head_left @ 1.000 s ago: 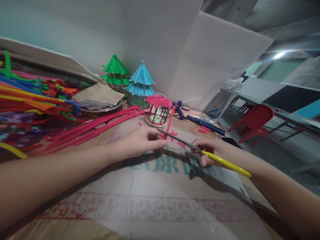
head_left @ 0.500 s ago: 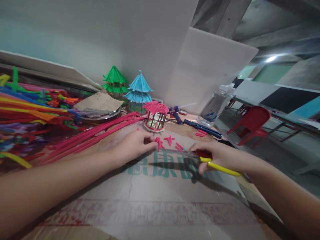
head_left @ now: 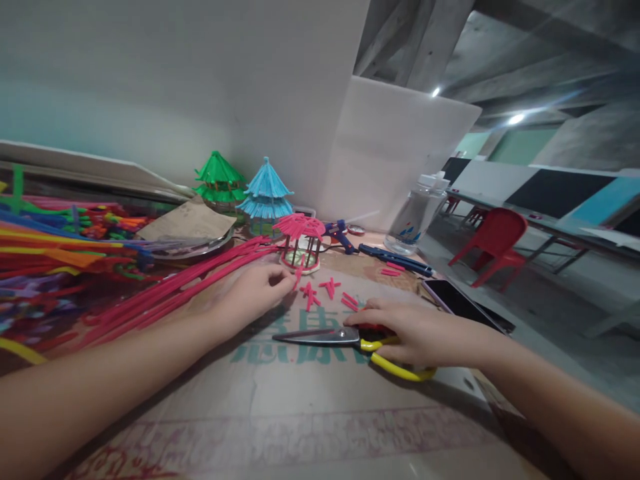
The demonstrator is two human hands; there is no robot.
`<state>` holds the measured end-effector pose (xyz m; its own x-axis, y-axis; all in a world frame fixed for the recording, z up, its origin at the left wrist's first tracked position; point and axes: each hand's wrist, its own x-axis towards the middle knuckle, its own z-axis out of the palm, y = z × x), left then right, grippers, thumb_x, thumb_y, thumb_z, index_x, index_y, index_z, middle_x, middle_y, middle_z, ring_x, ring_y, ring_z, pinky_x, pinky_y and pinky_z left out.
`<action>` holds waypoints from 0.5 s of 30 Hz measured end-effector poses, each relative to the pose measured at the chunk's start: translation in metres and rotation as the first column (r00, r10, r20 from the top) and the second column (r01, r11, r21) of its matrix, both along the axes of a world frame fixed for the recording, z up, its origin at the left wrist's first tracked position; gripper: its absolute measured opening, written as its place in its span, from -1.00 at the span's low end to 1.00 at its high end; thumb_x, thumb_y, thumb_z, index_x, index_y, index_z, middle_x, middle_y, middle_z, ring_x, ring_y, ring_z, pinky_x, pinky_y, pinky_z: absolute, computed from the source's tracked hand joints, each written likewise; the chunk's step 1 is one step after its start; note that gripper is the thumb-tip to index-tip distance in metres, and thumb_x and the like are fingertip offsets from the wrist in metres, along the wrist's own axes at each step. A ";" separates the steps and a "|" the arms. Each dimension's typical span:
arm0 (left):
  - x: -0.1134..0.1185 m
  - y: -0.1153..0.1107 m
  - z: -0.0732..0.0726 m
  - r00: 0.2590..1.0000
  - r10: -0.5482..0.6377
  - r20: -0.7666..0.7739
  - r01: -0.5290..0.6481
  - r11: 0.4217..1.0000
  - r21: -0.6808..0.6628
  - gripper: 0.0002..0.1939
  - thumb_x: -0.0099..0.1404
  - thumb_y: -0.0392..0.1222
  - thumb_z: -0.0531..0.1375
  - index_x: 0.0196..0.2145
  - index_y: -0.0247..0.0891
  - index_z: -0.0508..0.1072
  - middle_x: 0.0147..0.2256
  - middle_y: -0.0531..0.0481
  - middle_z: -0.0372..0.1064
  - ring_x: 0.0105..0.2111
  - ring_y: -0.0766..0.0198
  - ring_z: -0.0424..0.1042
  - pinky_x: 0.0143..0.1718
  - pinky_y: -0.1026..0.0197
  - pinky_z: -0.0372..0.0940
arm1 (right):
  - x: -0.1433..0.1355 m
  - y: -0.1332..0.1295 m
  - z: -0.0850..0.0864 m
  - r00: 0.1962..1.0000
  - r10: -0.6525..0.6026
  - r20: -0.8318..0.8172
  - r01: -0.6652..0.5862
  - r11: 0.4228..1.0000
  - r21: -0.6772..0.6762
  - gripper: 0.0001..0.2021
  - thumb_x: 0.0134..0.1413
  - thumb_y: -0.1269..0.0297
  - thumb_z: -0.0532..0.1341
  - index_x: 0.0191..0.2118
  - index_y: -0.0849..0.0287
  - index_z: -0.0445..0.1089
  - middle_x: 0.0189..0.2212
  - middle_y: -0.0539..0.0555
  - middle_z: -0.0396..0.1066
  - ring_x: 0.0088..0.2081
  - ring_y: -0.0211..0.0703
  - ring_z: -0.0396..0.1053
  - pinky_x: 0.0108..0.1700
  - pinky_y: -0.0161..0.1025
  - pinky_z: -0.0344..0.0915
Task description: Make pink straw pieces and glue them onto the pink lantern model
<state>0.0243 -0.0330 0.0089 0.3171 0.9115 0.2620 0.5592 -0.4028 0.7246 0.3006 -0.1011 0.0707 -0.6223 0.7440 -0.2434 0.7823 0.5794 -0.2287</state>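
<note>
My left hand (head_left: 263,285) pinches a short pink pipe-cleaner piece (head_left: 299,275) between thumb and fingertips, just in front of the small pink-roofed pavilion model (head_left: 301,230). The pavilion has thin brown posts on a round base. My right hand (head_left: 395,328) is around the handles of a pair of scissors (head_left: 320,337) with yellow and red grips. The blades are closed, point left, and lie flat on the printed sheet (head_left: 280,393). Between the hands and the pavilion are small piles of cut pink pieces (head_left: 330,287).
Long pink pipe cleaners (head_left: 185,287) and a multicoloured heap (head_left: 65,247) lie at left. Behind stand a green pavilion (head_left: 219,177) and a blue pavilion (head_left: 267,190). A glue gun (head_left: 341,237), dark blue tool (head_left: 395,259), clear bottle (head_left: 415,217) and phone (head_left: 463,305) are at right.
My right hand has brought the scissors down flat onto the sheet and leftward. The left hand has shifted slightly, and the pink piece now stands upright in its fingertips. The view has turned a little.
</note>
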 end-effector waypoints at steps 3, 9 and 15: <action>0.001 0.002 -0.001 0.999 -0.029 0.032 0.030 0.999 -0.016 -0.66 0.22 0.05 0.11 -0.47 -0.23 0.51 -0.44 0.01 0.50 -0.40 0.19 0.42 -0.39 0.26 0.22 | 0.001 0.000 0.001 1.000 0.024 0.014 -0.024 1.000 0.010 -0.51 0.15 0.21 0.14 0.21 -0.13 0.22 -0.11 0.08 0.36 -0.18 -0.10 0.35 -0.17 -0.25 0.24; 0.004 -0.001 0.000 0.993 -0.102 0.052 0.104 0.994 -0.020 -0.70 0.24 0.02 0.13 -0.37 -0.23 0.54 -0.36 0.00 0.52 -0.34 0.19 0.44 -0.32 0.25 0.25 | 0.003 0.000 0.000 0.998 0.060 0.034 -0.063 0.995 0.080 -0.53 0.14 0.16 0.15 0.19 -0.12 0.26 -0.16 0.08 0.36 -0.21 -0.09 0.34 -0.17 -0.23 0.22; 0.009 -0.001 0.001 0.983 -0.086 0.163 0.095 0.995 -0.044 -0.81 0.21 -0.15 0.15 -0.28 -0.28 0.47 -0.32 -0.02 0.49 -0.33 0.22 0.45 -0.31 0.26 0.30 | 0.005 0.003 -0.001 0.998 0.060 0.002 -0.060 0.995 0.079 -0.53 0.10 0.16 0.19 0.16 -0.09 0.30 -0.11 0.08 0.37 -0.16 -0.08 0.36 -0.14 -0.25 0.23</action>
<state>0.0331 -0.0340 0.0097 0.3566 0.8944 0.2701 0.3967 -0.4067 0.8229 0.3056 -0.0980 0.0698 -0.6665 0.7221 -0.1852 0.7454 0.6417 -0.1805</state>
